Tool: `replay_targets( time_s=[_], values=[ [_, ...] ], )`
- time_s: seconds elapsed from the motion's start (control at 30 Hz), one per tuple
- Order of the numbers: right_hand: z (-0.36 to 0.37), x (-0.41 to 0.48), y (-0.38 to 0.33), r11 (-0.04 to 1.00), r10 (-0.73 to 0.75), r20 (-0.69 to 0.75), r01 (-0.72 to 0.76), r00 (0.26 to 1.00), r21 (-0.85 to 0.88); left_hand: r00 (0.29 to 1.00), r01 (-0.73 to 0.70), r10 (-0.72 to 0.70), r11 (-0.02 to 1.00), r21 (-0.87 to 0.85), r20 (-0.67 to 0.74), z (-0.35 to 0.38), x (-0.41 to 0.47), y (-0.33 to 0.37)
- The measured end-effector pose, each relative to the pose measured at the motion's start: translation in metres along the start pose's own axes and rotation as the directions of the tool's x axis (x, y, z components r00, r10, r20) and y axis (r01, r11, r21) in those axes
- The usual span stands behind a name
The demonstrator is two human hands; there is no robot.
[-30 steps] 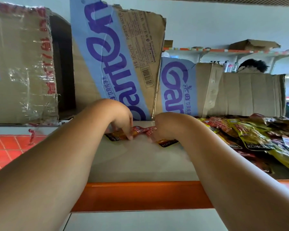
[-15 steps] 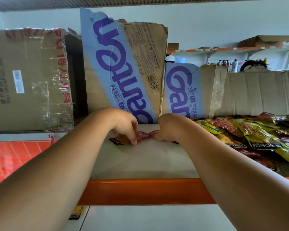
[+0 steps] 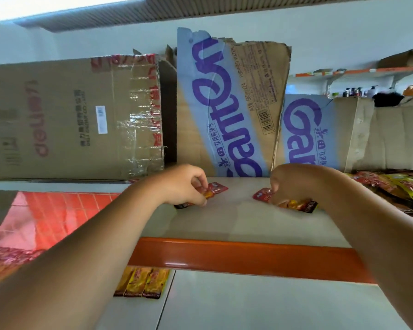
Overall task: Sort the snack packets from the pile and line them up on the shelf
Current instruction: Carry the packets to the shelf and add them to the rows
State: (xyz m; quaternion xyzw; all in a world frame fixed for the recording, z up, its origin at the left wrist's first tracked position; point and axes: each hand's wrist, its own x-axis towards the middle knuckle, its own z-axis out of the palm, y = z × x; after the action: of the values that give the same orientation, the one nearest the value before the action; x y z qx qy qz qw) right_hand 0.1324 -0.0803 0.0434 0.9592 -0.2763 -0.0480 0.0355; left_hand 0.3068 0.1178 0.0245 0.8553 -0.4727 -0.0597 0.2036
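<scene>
Counting from the head view, I log two hands and two packets in work. The left hand [image 3: 186, 184] has its fingers curled, thumb and fingertips pinching the first packet [image 3: 217, 188] flat on the white shelf [image 3: 224, 222]. The packet's red end juts out right of the fingertips and its dark end shows below the wrist. The right hand [image 3: 290, 183] curls down over the second packet [image 3: 262, 195] and holds it, red end left of the thumb; its fingertips are hidden behind the knuckles. The two packets lie apart. The pile [image 3: 396, 189] lies beyond the right wrist, cut off by the frame and uncountable. Three yellow packets [image 3: 141, 284] lie side by side below the shelf's orange edge. Three cardboard boxes [image 3: 69, 120] stand behind the knuckles.
</scene>
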Motion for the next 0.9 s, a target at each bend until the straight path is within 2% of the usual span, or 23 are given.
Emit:
replay_targets(
  time_s=[0.23,0.3,0.37,0.47,0.63,0.9],
  values=[
    [-0.002,-0.013,-0.093,1.000,0.007,-0.057,-0.005,0.998,0.029,0.995,0.003,-0.013,0.995,-0.104,-0.100,-0.016,-0.055,-0.064],
    [-0.004,-0.025,-0.118,0.994,0.015,-0.097,-0.005,0.995,0.106,0.990,0.007,-0.021,0.995,-0.104,-0.139,-0.020,-0.066,-0.077],
    [-0.007,-0.028,-0.190,0.977,-0.021,-0.168,0.056,0.986,0.206,0.978,0.018,-0.044,0.991,-0.130,-0.204,-0.045,-0.113,-0.133],
    [-0.004,-0.029,-0.213,0.922,-0.029,-0.298,0.141,0.954,0.361,0.968,0.024,-0.053,0.993,-0.119,-0.246,-0.052,-0.135,-0.147],
    [-0.008,-0.038,-0.323,0.875,-0.087,-0.430,0.275,0.898,0.397,0.919,0.079,-0.126,0.987,-0.138,-0.373,-0.090,-0.214,-0.222],
    [-0.005,-0.053,-0.461,0.769,-0.194,-0.460,0.425,0.866,0.477,0.830,0.194,-0.244,0.969,-0.150,-0.501,-0.131,-0.321,-0.315]
  ],
)
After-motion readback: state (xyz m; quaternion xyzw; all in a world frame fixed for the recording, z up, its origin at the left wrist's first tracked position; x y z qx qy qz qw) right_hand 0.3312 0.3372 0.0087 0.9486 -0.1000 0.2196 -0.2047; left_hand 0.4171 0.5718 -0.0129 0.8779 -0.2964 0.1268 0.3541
